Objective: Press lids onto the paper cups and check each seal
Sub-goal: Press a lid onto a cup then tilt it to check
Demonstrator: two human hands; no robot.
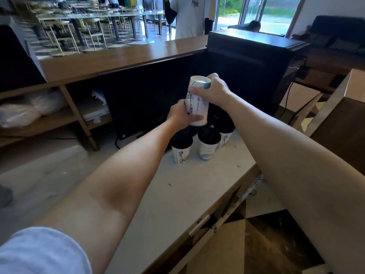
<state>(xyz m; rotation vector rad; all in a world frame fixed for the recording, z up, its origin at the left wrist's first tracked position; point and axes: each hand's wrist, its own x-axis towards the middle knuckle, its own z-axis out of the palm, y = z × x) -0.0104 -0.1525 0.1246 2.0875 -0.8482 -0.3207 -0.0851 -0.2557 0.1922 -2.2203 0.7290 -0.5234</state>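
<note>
i see both hands raised above the white counter (177,198), holding one white printed paper cup (197,104) between them. it is upside down: its recessed base faces up and the blue band sits at the top. it looks long, and i cannot tell whether it is a single cup or a nested stack. my left hand (180,116) grips the lower, wider end with fingers curled round it. my right hand (216,89) wraps round the upper end, thumb across the near side. the cup is tilted slightly, well clear of the counter.

just below it, at the far end of the counter, three paper cups stand upright close together, each with a black lid on: the left cup (181,154), the middle cup (207,152) and the right cup (225,138), which is a little farther back. i cannot judge their seals from here.

beyond them stands a dark screen (148,89), and a black machine (254,54) to the far right by the wooden bar top (118,58).
</note>
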